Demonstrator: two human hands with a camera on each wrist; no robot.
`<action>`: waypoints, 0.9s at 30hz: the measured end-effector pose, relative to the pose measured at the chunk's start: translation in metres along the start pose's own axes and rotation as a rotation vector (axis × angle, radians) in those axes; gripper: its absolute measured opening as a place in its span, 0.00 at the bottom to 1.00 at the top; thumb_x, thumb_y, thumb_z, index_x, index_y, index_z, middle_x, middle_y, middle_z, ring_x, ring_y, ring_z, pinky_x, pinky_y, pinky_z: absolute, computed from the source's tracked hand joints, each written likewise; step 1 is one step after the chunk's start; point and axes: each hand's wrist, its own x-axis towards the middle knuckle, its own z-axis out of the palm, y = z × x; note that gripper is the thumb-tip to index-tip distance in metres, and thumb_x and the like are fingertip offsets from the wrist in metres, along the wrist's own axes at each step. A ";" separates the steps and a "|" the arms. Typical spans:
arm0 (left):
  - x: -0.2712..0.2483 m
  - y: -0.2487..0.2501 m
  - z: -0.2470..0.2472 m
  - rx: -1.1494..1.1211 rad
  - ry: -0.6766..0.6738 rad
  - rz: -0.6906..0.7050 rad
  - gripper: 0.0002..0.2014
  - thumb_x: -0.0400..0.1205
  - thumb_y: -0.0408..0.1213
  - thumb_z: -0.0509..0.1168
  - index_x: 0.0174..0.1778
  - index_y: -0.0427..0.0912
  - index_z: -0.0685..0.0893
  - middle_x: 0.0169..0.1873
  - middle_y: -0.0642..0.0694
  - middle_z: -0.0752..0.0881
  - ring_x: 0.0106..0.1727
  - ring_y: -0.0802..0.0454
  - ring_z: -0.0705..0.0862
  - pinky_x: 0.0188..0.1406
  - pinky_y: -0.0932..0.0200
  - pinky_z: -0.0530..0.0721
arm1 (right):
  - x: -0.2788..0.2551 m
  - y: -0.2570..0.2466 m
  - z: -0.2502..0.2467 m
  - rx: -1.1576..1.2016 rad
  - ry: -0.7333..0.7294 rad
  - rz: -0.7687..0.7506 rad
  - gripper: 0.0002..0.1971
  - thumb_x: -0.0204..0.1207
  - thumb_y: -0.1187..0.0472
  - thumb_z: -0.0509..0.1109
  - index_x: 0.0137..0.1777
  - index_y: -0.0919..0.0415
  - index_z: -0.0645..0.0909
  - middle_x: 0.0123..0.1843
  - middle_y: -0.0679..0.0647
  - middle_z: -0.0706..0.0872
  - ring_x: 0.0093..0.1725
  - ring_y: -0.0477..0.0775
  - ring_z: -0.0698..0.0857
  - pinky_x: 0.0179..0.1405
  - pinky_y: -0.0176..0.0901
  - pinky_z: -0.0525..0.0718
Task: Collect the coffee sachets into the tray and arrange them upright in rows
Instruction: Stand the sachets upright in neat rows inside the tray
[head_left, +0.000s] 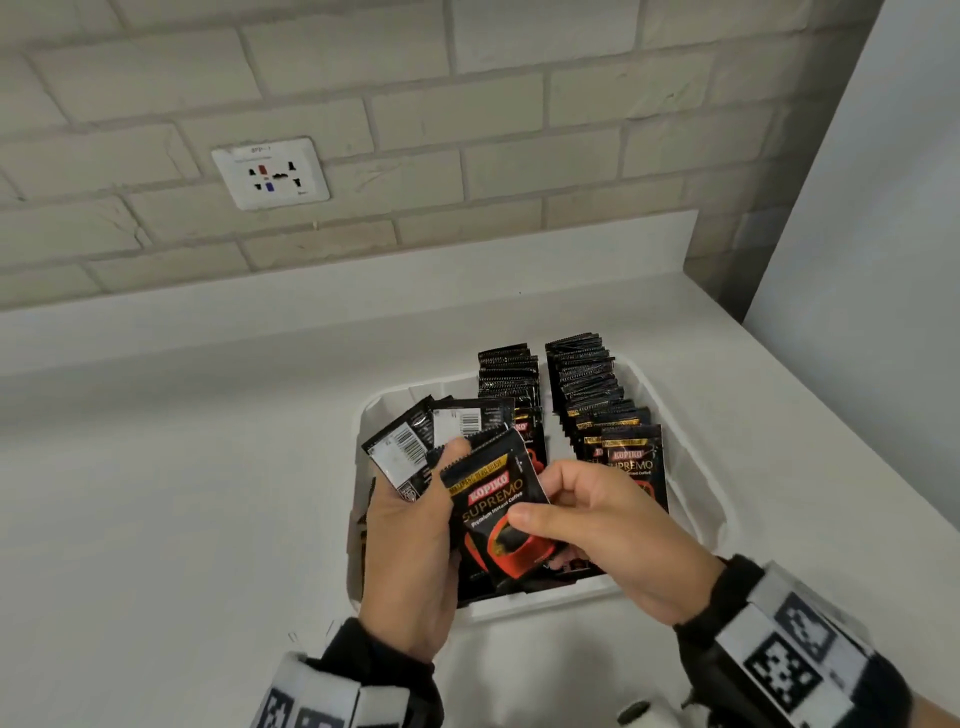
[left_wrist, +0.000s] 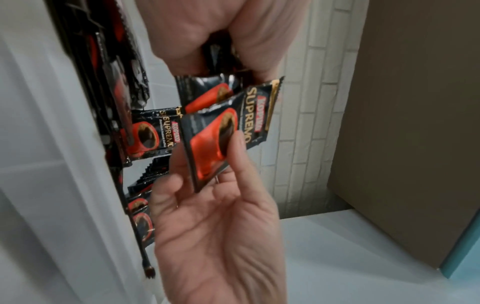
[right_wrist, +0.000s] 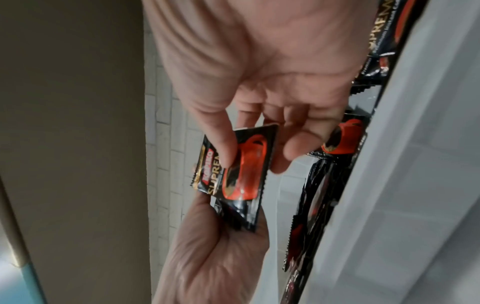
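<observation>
A: Head view, what do you have?
B: I see the white tray (head_left: 691, 452) on the white counter (head_left: 182, 493), under a wall socket (head_left: 270, 173). Two rows of sachets (head_left: 587, 384) stand upright at its far side. Left hand (head_left: 410, 545) grips a fanned bunch of sachets (head_left: 415, 441) over the tray's left part, fingers curled round them. Right hand (head_left: 608, 530) pinches the front sachet (head_left: 496, 514), thumb on its printed face, other fingers behind.

A: Left wrist?
B: Right hand (left_wrist: 221, 226) comes in from below, thumb on the red cup print of the front sachet (left_wrist: 233, 123). Left hand's fingers (left_wrist: 207, 30) are curled at top, dark packets between them. Loose sachets (left_wrist: 148, 135) lie in the tray behind.

A: Right wrist?
B: Blurry. I see the right hand's thumb (right_wrist: 221, 131) pressed on the front sachet (right_wrist: 241, 170); the left hand (right_wrist: 215, 257) holds its other end from below. The tray wall (right_wrist: 389, 185) runs along the right, with sachets against it.
</observation>
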 end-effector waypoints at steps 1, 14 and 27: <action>-0.001 0.000 0.000 -0.017 -0.003 -0.047 0.24 0.72 0.44 0.66 0.63 0.38 0.80 0.52 0.37 0.89 0.49 0.41 0.89 0.42 0.48 0.88 | -0.001 0.001 0.000 0.035 -0.010 0.013 0.06 0.73 0.64 0.71 0.38 0.58 0.77 0.39 0.53 0.88 0.38 0.48 0.87 0.30 0.33 0.81; -0.004 0.007 -0.017 -0.115 0.161 -0.301 0.07 0.80 0.38 0.64 0.49 0.39 0.82 0.32 0.42 0.90 0.30 0.50 0.89 0.18 0.58 0.85 | -0.017 0.010 -0.027 0.191 0.020 -0.043 0.09 0.70 0.64 0.69 0.49 0.62 0.78 0.40 0.56 0.90 0.35 0.49 0.87 0.25 0.34 0.76; -0.020 -0.001 -0.018 0.608 0.017 0.225 0.27 0.76 0.46 0.64 0.61 0.81 0.63 0.58 0.57 0.84 0.58 0.52 0.85 0.61 0.46 0.82 | -0.019 0.010 -0.022 0.233 0.032 -0.106 0.12 0.80 0.66 0.61 0.58 0.52 0.79 0.43 0.49 0.90 0.35 0.42 0.86 0.24 0.31 0.75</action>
